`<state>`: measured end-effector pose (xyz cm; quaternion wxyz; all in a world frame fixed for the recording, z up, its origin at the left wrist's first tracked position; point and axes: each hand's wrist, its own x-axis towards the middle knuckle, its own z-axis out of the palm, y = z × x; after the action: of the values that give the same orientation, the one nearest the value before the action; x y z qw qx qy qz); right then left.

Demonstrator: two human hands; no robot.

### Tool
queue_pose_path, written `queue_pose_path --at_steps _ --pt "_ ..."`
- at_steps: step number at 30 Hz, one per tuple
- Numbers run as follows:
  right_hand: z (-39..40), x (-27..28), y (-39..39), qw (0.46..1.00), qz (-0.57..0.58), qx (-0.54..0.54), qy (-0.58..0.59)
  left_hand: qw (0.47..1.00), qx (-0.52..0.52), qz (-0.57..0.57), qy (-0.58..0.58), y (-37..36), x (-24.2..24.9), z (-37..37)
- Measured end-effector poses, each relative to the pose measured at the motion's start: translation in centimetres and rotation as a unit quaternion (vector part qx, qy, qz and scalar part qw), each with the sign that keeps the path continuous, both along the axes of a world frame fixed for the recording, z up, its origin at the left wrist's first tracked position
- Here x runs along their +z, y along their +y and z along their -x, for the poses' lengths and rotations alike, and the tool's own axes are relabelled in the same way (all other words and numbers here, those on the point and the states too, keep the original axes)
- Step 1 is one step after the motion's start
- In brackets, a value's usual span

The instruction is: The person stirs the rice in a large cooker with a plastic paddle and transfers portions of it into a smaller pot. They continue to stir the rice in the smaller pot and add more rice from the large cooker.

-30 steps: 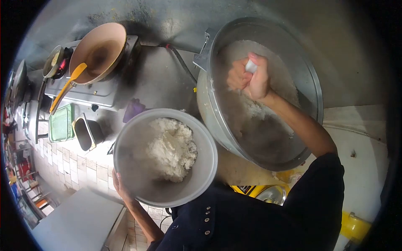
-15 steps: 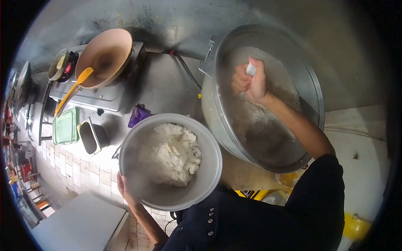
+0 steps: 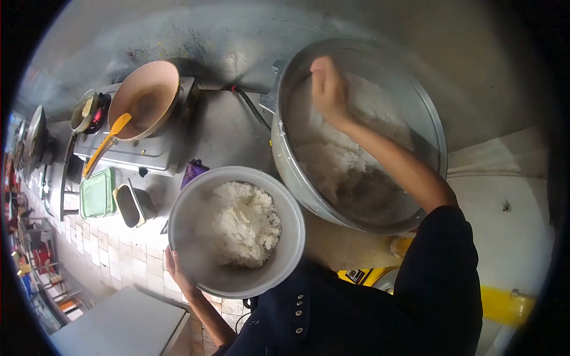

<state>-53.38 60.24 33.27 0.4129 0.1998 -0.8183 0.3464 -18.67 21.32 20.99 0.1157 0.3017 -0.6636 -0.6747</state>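
My left hand (image 3: 176,267) grips the near left side of a grey bowl (image 3: 294,228), its fingers against the outer wall. A mound of steaming white rice (image 3: 248,225) lies in the bowl. My right hand (image 3: 329,95) is closed in a fist over a large metal pot (image 3: 279,155), towards its far left side. The fist is round the white handle of a utensil, whose working end is hidden by the hand and steam. Rice (image 3: 380,113) covers much of the pot's bottom, with a dug-out dark patch at the near side.
At the left, a wide pan (image 3: 130,89) with an orange spatula (image 3: 113,135) sits on a stove (image 3: 151,148), beside a small frying pan (image 3: 83,113). A green tray (image 3: 98,196), a metal container (image 3: 132,204) and purple cloth (image 3: 193,172) lie nearer. A white surface (image 3: 119,323) stands lower left.
My right hand has moved up and left inside the pot, still closed, and the white handle no longer shows clearly. My left hand stays on the bowl. The view has shifted slightly.
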Motion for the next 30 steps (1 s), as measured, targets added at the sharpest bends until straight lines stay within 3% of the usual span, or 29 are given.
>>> queue_pose_path --at_steps 11,15,17,18,20,21,22,24,25,27,29,30 --pt "2.3 -2.2 0.8 0.994 -0.097 -0.04 0.001 0.999 -0.042 0.028 0.013 0.7 1.4 0.5" --pt "-1.2 2.5 0.8 0.978 -0.207 0.027 -0.029 1.0 -0.013 0.016 0.023 1.6 2.4 0.6" --pt "-5.3 6.8 0.9 0.851 -0.491 0.1 -0.153 0.999 -0.022 0.002 0.035 1.2 1.9 0.5" --pt "-6.8 8.4 0.5 0.851 -0.493 0.097 -0.154 0.999 -0.034 -0.01 0.041 0.9 1.5 0.3" --pt "-9.9 10.1 0.5 0.669 -0.702 0.085 -0.228 0.997 -0.055 -0.016 0.056 -0.2 -0.1 -0.1" --pt "-10.0 7.5 1.2 0.641 -0.736 0.065 -0.207 0.995 -0.073 -0.022 0.071 -0.5 -0.5 0.0" --pt "-10.4 7.2 1.7 0.643 -0.73 0.054 -0.224 0.993 -0.094 -0.022 0.068 0.0 0.1 0.0" --pt "-10.7 6.8 2.5 0.639 -0.724 0.049 -0.256 0.986 -0.102 0.115 0.069 0.7 1.5 0.1" --pt "-10.9 8.4 2.9 0.624 -0.73 0.036 -0.275 0.985 -0.109 0.118 0.07 0.5 1.4 0.3" --pt "-12.4 12.5 5.5 0.68 -0.644 -0.012 -0.352 0.989 -0.086 0.088 0.084 0.3 0.3 0.0" --pt "-15.5 17.2 10.0 0.757 -0.618 0.055 -0.208 0.992 -0.087 0.057 0.07 -0.4 -0.3 -0.2" --pt "-16.4 19.3 10.4 0.721 -0.609 0.012 -0.331 0.993 -0.095 0.028 0.059 -0.6 -0.5 -0.2"
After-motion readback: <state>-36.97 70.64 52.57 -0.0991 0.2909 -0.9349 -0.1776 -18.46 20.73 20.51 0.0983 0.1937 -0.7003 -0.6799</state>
